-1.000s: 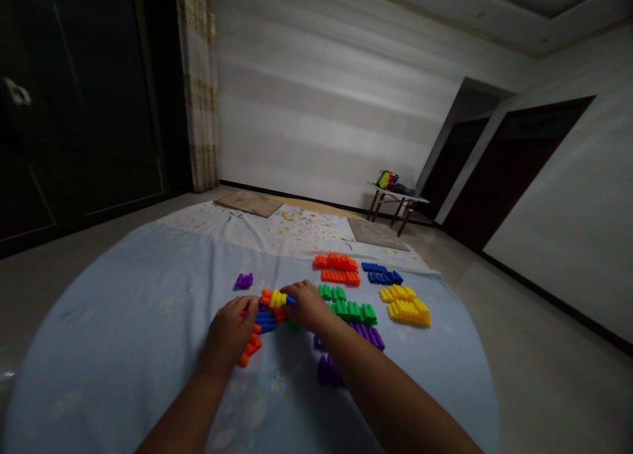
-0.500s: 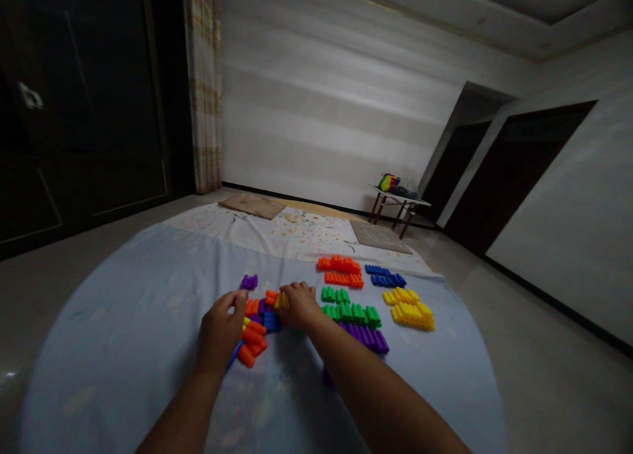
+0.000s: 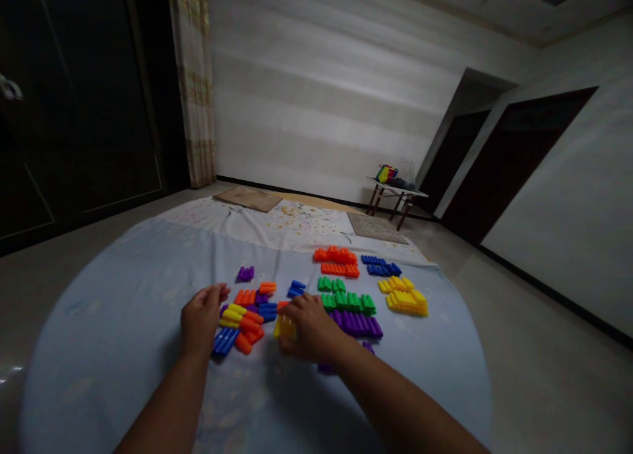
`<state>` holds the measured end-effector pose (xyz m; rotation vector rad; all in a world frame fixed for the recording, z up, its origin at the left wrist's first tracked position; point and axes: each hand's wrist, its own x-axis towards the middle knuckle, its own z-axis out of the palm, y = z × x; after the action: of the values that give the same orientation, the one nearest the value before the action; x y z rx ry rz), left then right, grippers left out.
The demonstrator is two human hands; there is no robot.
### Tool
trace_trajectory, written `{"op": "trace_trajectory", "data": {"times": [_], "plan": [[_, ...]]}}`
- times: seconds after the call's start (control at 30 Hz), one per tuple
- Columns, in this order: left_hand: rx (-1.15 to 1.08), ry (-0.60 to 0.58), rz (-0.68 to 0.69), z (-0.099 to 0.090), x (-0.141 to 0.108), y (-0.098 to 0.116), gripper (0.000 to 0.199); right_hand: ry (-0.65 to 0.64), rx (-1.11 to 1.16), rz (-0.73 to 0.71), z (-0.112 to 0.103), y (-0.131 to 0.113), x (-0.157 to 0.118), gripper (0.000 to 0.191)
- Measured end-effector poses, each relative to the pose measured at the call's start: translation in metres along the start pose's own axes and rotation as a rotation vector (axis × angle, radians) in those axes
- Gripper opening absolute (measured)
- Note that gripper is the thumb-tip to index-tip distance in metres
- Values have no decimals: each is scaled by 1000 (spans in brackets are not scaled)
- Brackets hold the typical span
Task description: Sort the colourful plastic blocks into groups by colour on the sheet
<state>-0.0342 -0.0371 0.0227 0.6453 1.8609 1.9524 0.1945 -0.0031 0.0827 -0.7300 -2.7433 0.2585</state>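
Observation:
My right hand [image 3: 309, 328] is closed on a yellow ribbed plastic block [image 3: 285, 326], held low over the table; an orange piece [image 3: 282, 304] shows at its fingertips. My left hand [image 3: 202, 315] rests at the left side of a mixed pile, fingers loosely curled and nothing visible in them. That pile has yellow blocks [image 3: 231, 316], orange blocks [image 3: 251, 332], a blue block [image 3: 225, 342] by the left wrist and another blue block [image 3: 268, 312]. Behind the right hand lies a small blue block [image 3: 296, 288]. A purple block [image 3: 246, 274] lies apart, beyond the pile.
To the right, blocks stand grouped by colour: orange [image 3: 337, 260], green [image 3: 349, 301], purple [image 3: 357, 323], blue [image 3: 381, 266] and yellow [image 3: 406, 297]. Purple pieces are partly hidden by my right forearm. The round table has a light blue cloth [image 3: 123, 295]; two mats [image 3: 250, 198] lie at its far side.
My right hand has drawn back slightly with the yellow block, uncovering the small blue block. My left hand has shifted left, away from the pile, showing its yellow and blue blocks.

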Motion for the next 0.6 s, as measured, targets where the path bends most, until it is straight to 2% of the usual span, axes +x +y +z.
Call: {"op": "trace_trajectory", "data": {"times": [0.13,0.2,0.33,0.47,0.53,0.6], "plan": [[-23,5,-26,1,0,-2,37,-183,-72,-55,10,-7,-16,42],[-25,8,-35,1,0,-2,36,-206,-77,-53,13,-7,-19,44],[-28,15,-50,2,-1,2,35,-167,-44,-8,10,-5,-21,53],[-18,35,-100,4,-5,13,32,-267,-60,25,8,-7,-21,43],[-12,42,-119,4,-6,17,31,-246,-26,24,4,-5,-22,43],[55,37,-111,3,-4,15,28,-126,39,27,-4,1,-26,49]]}}
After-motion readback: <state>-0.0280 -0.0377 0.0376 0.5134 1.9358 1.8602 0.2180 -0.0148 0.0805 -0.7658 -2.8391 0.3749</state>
